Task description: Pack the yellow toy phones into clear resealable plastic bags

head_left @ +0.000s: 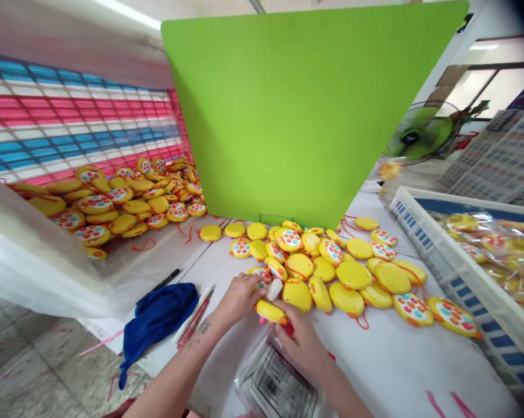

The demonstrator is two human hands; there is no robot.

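Observation:
My left hand [238,297] has its fingers curled over a yellow toy phone [271,312] and a small white piece [274,288] at the near edge of a pile of yellow toy phones [353,273]. My right hand [301,339] grips the same toy from below, with something red [288,329] under its fingers. A clear plastic bag with a printed label [279,383] lies on the white table [397,371] just under my right wrist.
A tall green board [305,104] stands behind the pile. A big heap of toy phones [118,203] lies on clear plastic at left. A blue cloth [157,319] and pens [194,316] lie left of my hands. A white crate [462,273] of bagged toys sits right. A fan [421,133] spins behind.

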